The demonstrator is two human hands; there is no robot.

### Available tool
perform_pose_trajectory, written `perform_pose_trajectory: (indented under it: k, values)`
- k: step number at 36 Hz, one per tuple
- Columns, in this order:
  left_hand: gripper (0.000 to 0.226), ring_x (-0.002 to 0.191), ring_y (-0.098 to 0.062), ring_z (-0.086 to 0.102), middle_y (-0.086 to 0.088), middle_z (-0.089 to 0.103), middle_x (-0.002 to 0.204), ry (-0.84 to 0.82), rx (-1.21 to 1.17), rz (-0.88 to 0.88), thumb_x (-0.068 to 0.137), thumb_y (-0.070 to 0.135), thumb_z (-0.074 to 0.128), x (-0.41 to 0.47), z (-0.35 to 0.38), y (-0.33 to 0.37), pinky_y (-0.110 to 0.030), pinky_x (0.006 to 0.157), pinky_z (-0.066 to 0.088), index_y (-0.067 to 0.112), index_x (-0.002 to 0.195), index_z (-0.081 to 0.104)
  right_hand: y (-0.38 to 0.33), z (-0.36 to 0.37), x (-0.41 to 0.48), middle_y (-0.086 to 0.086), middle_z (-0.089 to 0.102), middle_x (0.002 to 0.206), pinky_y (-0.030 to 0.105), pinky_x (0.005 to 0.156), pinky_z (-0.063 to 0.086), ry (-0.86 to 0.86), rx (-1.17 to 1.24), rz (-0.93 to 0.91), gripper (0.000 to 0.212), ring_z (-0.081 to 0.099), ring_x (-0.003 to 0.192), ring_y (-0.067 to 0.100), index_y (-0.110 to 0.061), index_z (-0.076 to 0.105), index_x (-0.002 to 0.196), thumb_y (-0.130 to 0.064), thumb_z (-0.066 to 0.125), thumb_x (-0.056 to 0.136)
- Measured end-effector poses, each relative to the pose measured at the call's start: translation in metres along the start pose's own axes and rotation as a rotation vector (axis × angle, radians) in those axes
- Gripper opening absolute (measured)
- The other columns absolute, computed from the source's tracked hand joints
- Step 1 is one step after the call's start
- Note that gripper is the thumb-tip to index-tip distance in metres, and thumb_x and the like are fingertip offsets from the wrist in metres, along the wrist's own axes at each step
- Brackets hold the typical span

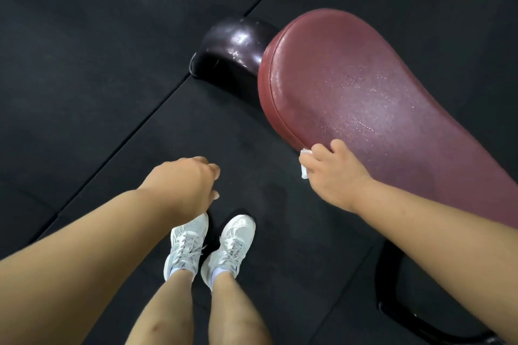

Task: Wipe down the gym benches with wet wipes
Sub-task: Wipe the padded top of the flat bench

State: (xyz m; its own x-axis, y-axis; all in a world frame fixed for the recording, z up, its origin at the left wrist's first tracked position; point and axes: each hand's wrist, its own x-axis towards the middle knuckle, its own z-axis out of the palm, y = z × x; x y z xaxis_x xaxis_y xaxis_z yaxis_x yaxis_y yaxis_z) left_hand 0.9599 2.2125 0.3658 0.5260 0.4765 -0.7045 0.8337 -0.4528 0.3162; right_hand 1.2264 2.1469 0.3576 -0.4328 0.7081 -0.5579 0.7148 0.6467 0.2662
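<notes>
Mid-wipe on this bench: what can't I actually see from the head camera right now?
- Wet wipe: mostly covered by the right hand; only a white corner shows.
- Bench pad: far end cut off by the right edge.
- Bench frame: dark against the black floor, partly behind the right forearm.
- Left hand: palm turned away, contents unseen.

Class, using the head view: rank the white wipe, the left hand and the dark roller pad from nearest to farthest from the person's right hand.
1. White wipe: gripped in the right hand, against the red bench pad's near edge.
2. Left hand: off to the left, over the black floor.
3. Dark roller pad: farthest, beyond the bench's rounded end.
</notes>
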Motion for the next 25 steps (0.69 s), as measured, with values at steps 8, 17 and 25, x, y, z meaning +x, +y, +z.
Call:
perform_pose_trajectory:
  k: [8,17,25]
  values:
    - [0.036,0.106,-0.021,0.054,0.004,0.049,0.123,0.177,-0.092,0.12,0.095,0.033,0.049,0.019,-0.001,0.027,-0.039,0.085,0.049,0.024,0.13,0.048,-0.023,0.015,-0.023,0.0,0.057,0.075,0.031,0.058,0.021,0.321,0.144,0.441,0.037,0.045,0.059,0.023,-0.018,0.071,0.089,0.0,0.046,0.067]
    - [0.04,0.1,-0.038,0.049,-0.015,0.057,0.118,0.776,0.023,0.523,0.082,0.011,0.064,0.057,0.019,0.074,-0.04,0.094,0.041,0.003,0.12,0.059,-0.047,0.063,-0.077,0.005,0.059,0.073,0.031,0.053,0.034,0.421,0.309,0.803,0.027,0.053,0.057,0.029,-0.017,0.069,0.092,-0.006,0.057,0.07]
    - [0.052,0.122,-0.032,0.028,-0.022,0.059,0.124,0.906,0.359,0.481,0.073,0.006,0.077,0.074,0.032,0.11,-0.04,0.106,0.019,-0.008,0.12,0.058,-0.063,0.099,-0.112,0.008,0.057,0.069,0.031,0.05,0.035,0.557,0.346,0.931,0.022,0.054,0.055,0.031,-0.011,0.062,0.076,-0.012,0.04,0.073]
